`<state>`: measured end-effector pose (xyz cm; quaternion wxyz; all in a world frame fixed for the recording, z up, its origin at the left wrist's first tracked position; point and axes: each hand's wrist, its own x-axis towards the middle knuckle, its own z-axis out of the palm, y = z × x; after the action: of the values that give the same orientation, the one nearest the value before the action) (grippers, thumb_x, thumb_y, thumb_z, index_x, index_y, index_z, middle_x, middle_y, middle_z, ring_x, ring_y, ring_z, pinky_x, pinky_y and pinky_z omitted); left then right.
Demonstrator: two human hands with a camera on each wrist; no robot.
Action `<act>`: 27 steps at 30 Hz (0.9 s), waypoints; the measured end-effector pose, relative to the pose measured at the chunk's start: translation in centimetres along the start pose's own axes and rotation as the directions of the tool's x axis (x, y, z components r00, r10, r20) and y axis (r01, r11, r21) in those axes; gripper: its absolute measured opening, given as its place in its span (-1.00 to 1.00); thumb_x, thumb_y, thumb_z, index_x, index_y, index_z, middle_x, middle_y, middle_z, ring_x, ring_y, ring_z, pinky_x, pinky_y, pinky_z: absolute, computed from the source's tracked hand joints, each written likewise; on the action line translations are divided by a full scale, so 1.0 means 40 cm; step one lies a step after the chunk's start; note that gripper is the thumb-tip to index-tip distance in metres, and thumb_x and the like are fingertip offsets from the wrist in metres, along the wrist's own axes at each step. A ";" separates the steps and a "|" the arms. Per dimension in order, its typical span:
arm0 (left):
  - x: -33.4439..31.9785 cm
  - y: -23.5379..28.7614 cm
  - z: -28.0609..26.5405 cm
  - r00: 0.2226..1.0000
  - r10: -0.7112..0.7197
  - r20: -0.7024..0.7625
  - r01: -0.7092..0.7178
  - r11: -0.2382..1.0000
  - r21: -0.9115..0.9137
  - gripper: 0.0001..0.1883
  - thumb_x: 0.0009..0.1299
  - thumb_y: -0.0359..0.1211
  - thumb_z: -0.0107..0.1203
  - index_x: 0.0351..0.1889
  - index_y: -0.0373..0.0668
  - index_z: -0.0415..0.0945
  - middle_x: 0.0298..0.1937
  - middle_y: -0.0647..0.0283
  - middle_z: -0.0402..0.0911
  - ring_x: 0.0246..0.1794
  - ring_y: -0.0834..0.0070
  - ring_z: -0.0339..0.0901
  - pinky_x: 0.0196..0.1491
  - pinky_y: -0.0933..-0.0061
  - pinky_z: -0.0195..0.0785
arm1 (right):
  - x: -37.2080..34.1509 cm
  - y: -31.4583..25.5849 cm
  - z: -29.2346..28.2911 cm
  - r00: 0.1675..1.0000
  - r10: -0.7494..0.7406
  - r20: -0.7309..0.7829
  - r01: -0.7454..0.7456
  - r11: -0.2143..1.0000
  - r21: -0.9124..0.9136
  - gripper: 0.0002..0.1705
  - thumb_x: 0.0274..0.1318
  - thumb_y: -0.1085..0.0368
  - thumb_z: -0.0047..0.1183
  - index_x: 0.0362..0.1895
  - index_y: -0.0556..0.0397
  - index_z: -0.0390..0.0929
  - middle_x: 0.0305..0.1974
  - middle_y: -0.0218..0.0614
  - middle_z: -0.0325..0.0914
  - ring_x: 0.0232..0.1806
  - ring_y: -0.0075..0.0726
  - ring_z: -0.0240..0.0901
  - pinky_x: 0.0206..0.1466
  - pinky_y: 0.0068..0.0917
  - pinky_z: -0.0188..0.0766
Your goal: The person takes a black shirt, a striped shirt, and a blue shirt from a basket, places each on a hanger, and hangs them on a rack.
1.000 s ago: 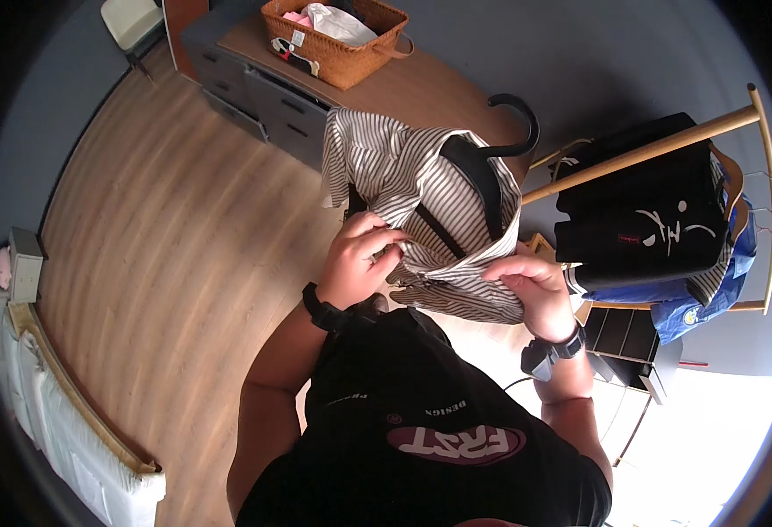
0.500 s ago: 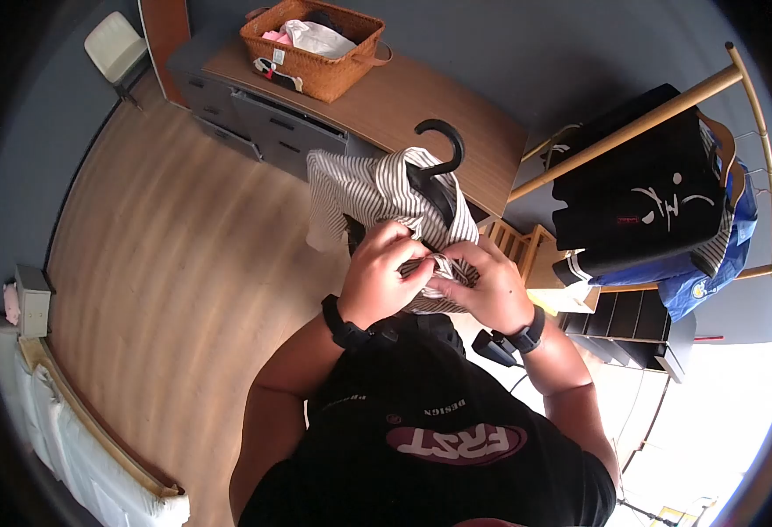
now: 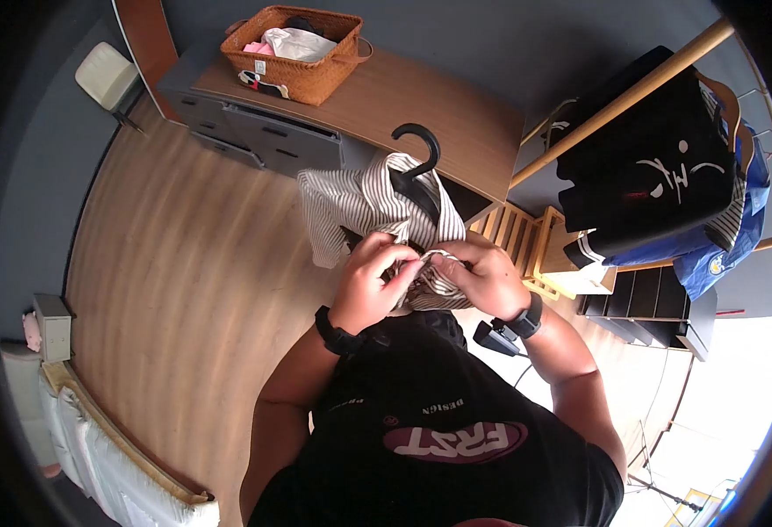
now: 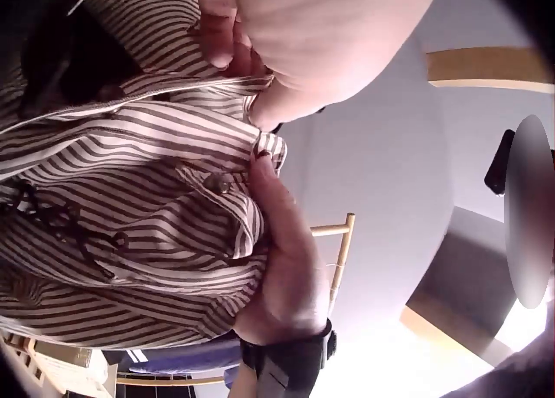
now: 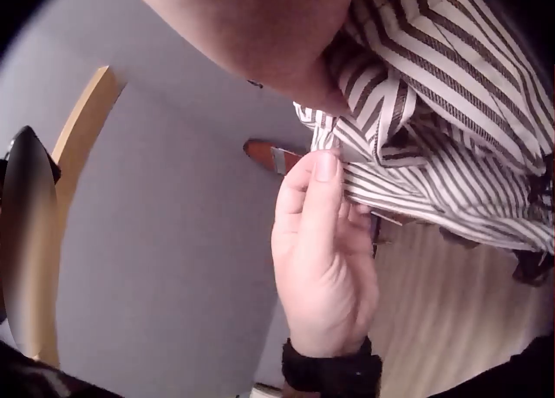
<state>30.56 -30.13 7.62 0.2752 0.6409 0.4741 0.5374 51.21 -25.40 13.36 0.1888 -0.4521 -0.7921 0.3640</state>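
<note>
A striped white-and-brown shirt (image 3: 337, 198) hangs on a black hanger (image 3: 421, 145), whose hook sticks up out of the collar. My left hand (image 3: 370, 283) pinches the shirt's front edge between thumb and fingers. Close beside it, my right hand (image 3: 489, 281) grips the opposite part of the front, thumb on top. A small button (image 4: 218, 183) shows on the cloth near the right thumb in the left wrist view. In the right wrist view, the left hand (image 5: 325, 251) holds a strip of the striped edge. Bunched fabric hides the hanger's lower part.
A woven basket (image 3: 302, 75) with clothes stands on a wooden-topped cabinet (image 3: 438, 92) ahead. To the right, a wooden rack (image 3: 631, 97) carries a black garment (image 3: 649, 167) and a blue one (image 3: 710, 255). Below it are slatted wood (image 3: 504, 230) and a dark shelf (image 3: 649, 299).
Both hands came together from either side of the shirt's front, drawing its edges close. The shirt and hanger shifted left and nearer the body; over the last half second the hands stayed nearly in place.
</note>
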 end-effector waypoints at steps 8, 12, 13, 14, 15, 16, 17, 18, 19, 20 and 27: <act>-0.044 -0.043 0.020 0.924 -0.302 -0.236 0.208 0.912 -0.354 -0.63 0.42 -0.51 0.24 0.11 -0.30 0.34 -0.23 0.29 0.59 -0.29 0.61 0.55 -0.18 0.54 0.44 | 0.034 0.022 0.041 0.997 0.057 -0.059 -0.045 0.981 0.189 -0.73 0.28 0.19 0.19 -0.06 0.09 0.68 -0.24 -0.09 0.59 -0.17 -0.08 0.59 -0.07 -0.29 0.47; -0.038 -0.066 0.022 0.807 -0.569 -0.156 0.358 0.683 -0.636 -0.71 0.43 -0.50 0.24 0.03 -0.31 0.41 -0.22 0.29 0.64 -0.23 0.62 0.59 -0.12 0.58 0.45 | 0.040 0.028 0.061 0.987 0.126 -0.097 -0.105 0.974 0.201 -0.73 0.27 0.16 0.20 -0.13 0.10 0.65 -0.21 -0.07 0.57 -0.15 -0.05 0.58 -0.06 -0.26 0.46; -0.035 -0.068 0.018 0.795 -0.599 -0.097 0.395 0.633 -0.666 -0.74 0.43 -0.50 0.25 0.01 -0.32 0.43 -0.21 0.29 0.65 -0.22 0.62 0.60 -0.11 0.59 0.46 | 0.043 0.030 0.064 0.986 0.134 -0.099 -0.114 0.975 0.189 -0.72 0.26 0.15 0.21 -0.13 0.10 0.66 -0.21 -0.06 0.57 -0.16 -0.05 0.58 -0.06 -0.26 0.45; -0.034 -0.069 0.017 0.780 -0.624 -0.037 0.430 0.580 -0.692 -0.76 0.43 -0.49 0.25 -0.02 -0.33 0.46 -0.21 0.28 0.67 -0.21 0.63 0.60 -0.10 0.59 0.46 | 0.046 0.032 0.066 0.985 0.142 -0.100 -0.123 0.976 0.179 -0.71 0.26 0.14 0.21 -0.13 0.10 0.66 -0.21 -0.06 0.57 -0.16 -0.05 0.57 -0.07 -0.26 0.45; -0.033 -0.067 0.021 0.797 -0.603 -0.047 0.424 0.612 -0.668 -0.83 0.44 -0.48 0.25 -0.09 -0.34 0.53 -0.22 0.28 0.70 -0.22 0.63 0.62 -0.09 0.59 0.48 | 0.050 0.029 0.069 0.981 0.175 -0.089 -0.154 0.968 0.200 -0.70 0.24 0.11 0.22 -0.16 0.09 0.67 -0.23 -0.05 0.57 -0.17 -0.04 0.56 -0.08 -0.26 0.45; -0.035 -0.067 0.031 0.813 -0.578 -0.070 0.422 0.667 -0.614 -0.83 0.44 -0.48 0.25 -0.09 -0.34 0.54 -0.22 0.28 0.70 -0.22 0.63 0.63 -0.09 0.59 0.49 | 0.053 0.034 0.073 0.984 0.151 -0.089 -0.131 0.970 0.205 -0.71 0.24 0.12 0.22 -0.17 0.09 0.67 -0.24 -0.05 0.57 -0.17 -0.04 0.56 -0.07 -0.25 0.44; -0.037 -0.068 0.043 0.828 -0.553 -0.091 0.418 0.718 -0.556 -0.83 0.44 -0.48 0.25 -0.09 -0.34 0.55 -0.22 0.28 0.71 -0.22 0.63 0.63 -0.10 0.59 0.49 | 0.055 0.043 0.080 0.988 0.128 -0.089 -0.107 0.972 0.210 -0.71 0.24 0.12 0.22 -0.17 0.08 0.68 -0.24 -0.05 0.57 -0.17 -0.04 0.56 -0.07 -0.25 0.44; -0.040 -0.069 0.054 0.844 -0.525 -0.110 0.411 0.765 -0.495 -0.83 0.44 -0.47 0.25 -0.09 -0.34 0.56 -0.22 0.29 0.71 -0.22 0.64 0.64 -0.10 0.58 0.50 | 0.056 0.046 0.083 0.991 0.105 -0.088 -0.084 0.973 0.215 -0.72 0.23 0.12 0.22 -0.17 0.08 0.69 -0.25 -0.06 0.57 -0.17 -0.03 0.56 -0.07 -0.25 0.44; -0.043 -0.068 0.062 0.860 -0.494 -0.127 0.406 0.814 -0.416 -0.81 0.43 -0.47 0.26 -0.06 -0.36 0.58 -0.20 0.27 0.72 -0.21 0.65 0.65 -0.12 0.60 0.51 | 0.055 0.042 0.085 0.990 0.114 -0.088 -0.094 0.974 0.205 -0.73 0.23 0.13 0.22 -0.17 0.07 0.69 -0.25 -0.06 0.58 -0.17 -0.02 0.56 -0.06 -0.24 0.44; -0.044 -0.074 0.067 0.862 -0.490 -0.135 0.406 0.823 -0.398 -0.81 0.43 -0.47 0.26 -0.06 -0.36 0.58 -0.20 0.27 0.73 -0.22 0.65 0.65 -0.12 0.60 0.51 | 0.054 0.032 0.087 0.988 0.123 -0.090 -0.104 0.975 0.194 -0.74 0.22 0.14 0.22 -0.17 0.07 0.70 -0.24 -0.06 0.58 -0.16 -0.01 0.56 -0.06 -0.24 0.44; -0.049 -0.090 0.078 0.861 -0.479 -0.170 0.397 0.843 -0.364 -0.78 0.41 -0.45 0.26 -0.03 -0.33 0.64 -0.24 0.18 0.73 -0.27 0.57 0.68 -0.19 0.54 0.52 | 0.055 0.057 0.103 0.986 0.105 -0.132 -0.089 0.988 0.126 -0.74 0.14 0.17 0.23 -0.16 0.04 0.72 -0.22 -0.02 0.61 -0.12 0.06 0.58 -0.05 -0.18 0.47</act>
<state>32.45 -30.00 2.84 0.4274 0.3875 0.5478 0.6059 48.80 -24.44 8.85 0.2520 -0.5024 -0.7309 0.3872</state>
